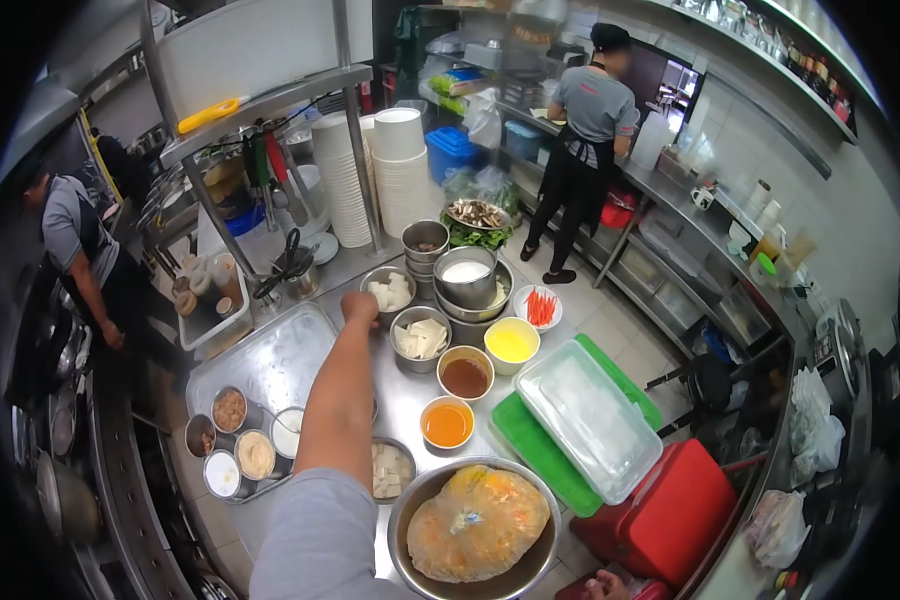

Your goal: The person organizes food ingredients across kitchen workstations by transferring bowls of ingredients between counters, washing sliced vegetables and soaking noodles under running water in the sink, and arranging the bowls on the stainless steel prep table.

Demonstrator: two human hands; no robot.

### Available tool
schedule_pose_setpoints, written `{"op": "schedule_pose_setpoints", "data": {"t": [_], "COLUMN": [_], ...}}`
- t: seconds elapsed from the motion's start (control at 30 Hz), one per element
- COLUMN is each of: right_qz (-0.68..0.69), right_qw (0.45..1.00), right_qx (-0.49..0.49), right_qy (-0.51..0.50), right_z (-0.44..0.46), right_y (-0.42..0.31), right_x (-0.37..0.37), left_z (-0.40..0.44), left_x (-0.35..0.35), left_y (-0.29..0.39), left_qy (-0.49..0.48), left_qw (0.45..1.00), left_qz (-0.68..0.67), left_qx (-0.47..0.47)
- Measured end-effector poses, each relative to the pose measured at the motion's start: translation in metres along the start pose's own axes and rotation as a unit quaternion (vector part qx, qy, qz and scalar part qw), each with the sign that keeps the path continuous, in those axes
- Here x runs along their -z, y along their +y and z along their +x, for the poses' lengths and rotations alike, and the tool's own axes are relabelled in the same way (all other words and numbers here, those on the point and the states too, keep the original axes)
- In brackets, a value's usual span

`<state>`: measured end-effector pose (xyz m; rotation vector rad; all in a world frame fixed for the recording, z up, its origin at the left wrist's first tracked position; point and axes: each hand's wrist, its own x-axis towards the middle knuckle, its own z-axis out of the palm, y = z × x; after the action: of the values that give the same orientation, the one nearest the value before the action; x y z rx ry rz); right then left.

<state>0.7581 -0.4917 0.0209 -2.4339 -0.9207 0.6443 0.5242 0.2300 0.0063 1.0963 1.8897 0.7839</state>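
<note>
My left hand (360, 310) reaches forward, its fingers closed at the near rim of a metal bowl of white cubes (389, 289). Just right of it stands a metal bowl of flat white pieces (421, 339). At the bottom edge, my right hand (606, 586) shows only in part, beside the red cooler (660, 515); its fingers look curled, and what they hold, if anything, is hidden. Between my arms sits a large metal bowl (402, 545) with a tied plastic bag of orange-yellow food (480, 522). Another container of white cubes (393, 470) is beside my left forearm.
Bowls of brown sauce (465, 376), orange liquid (447, 423) and yellow liquid (511, 343) stand near red strips (541, 308) and a lidded clear container (588, 418). A metal tray (260, 345) lies left. One person (592, 110) stands behind, another (75, 240) far left.
</note>
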Motion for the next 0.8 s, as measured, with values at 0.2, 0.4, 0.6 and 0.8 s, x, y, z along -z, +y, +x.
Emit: {"op": "schedule_pose_setpoints", "data": {"t": [0.2, 0.4, 0.6, 0.8], "right_qz": [0.052, 0.072, 0.291, 0.403], "right_qw": [0.993, 0.991, 0.943, 0.892], "right_qx": [-0.089, 0.115, 0.162, 0.204], "right_qy": [-0.050, -0.015, 0.005, 0.027], "right_z": [0.010, 0.044, 0.117, 0.078], "right_y": [-0.073, -0.067, -0.038, -0.117], "right_x": [0.030, 0.033, 0.024, 0.075], "left_z": [-0.008, -0.045, -0.204, -0.386], "left_x": [0.028, 0.154, 0.336, 0.445], "left_y": [0.016, 0.074, 0.081, -0.042], "left_qy": [0.078, 0.071, 0.045, 0.183], "left_qw": [0.993, 0.954, 0.962, 0.957], "left_qz": [-0.060, 0.163, -0.077, -0.095], "left_qx": [-0.061, -0.241, -0.258, -0.205]}}
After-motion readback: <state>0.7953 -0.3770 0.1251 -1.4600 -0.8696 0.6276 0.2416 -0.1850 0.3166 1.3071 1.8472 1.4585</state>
